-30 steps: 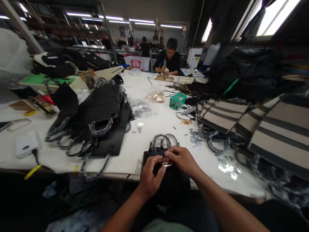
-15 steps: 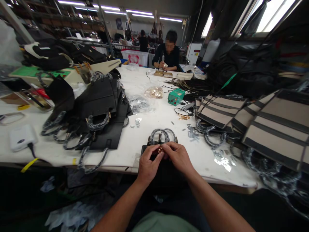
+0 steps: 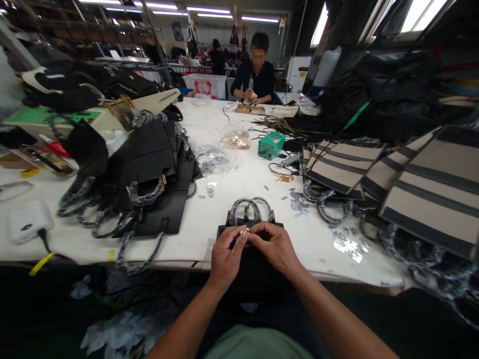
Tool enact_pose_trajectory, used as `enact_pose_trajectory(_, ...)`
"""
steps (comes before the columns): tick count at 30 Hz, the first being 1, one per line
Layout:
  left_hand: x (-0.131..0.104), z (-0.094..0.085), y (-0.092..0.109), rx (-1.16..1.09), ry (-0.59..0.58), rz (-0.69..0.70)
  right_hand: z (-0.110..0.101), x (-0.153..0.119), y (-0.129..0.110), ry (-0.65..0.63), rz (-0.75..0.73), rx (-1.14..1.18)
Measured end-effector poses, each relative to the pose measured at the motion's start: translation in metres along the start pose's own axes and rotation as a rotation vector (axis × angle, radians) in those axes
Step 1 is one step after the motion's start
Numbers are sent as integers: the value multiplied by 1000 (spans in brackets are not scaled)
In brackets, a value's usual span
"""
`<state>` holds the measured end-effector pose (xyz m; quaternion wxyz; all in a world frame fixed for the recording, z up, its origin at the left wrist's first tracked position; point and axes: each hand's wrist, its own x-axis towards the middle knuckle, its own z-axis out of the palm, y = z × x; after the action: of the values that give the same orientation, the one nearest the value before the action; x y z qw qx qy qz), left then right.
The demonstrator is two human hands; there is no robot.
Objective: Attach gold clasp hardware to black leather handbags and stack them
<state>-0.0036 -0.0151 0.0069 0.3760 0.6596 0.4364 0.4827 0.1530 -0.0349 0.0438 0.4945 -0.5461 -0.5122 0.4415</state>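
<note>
My left hand [image 3: 227,255] pinches a small gold metal fitting [image 3: 244,231] between thumb and fingers. From the other side, the fingertips of my right hand [image 3: 275,245] close on the same fitting. Its exact kind is too small to make out. Both hands are over a black handbag [image 3: 258,271] at the table's front edge. Behind my fingers rise the bag's round handles [image 3: 245,203], wrapped in clear plastic film. My hands and forearms hide part of the bag's body.
Black bags [image 3: 149,149] are piled on the left of the white table [image 3: 239,184]. Striped beige-and-black bags [image 3: 422,194] lie to the right. Metal plates [image 3: 350,244], gold pieces [image 3: 283,177] and a green box [image 3: 271,145] are spread between. A co-worker [image 3: 254,70] sits across.
The gold fitting now shows more plainly between my fingertips, brighter and turned. Both hands stay close together over the bag. My view has shifted slightly.
</note>
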Motion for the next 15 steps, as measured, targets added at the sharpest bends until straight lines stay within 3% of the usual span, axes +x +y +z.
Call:
enact_pose_trajectory(10, 3, -1, 6, 2, -56, -1, -4, 0, 3, -48, -200, -51)
enact_pose_trajectory(15, 0, -1, 5, -15, -61, -9, -8, -2, 3, -70, -172, -12)
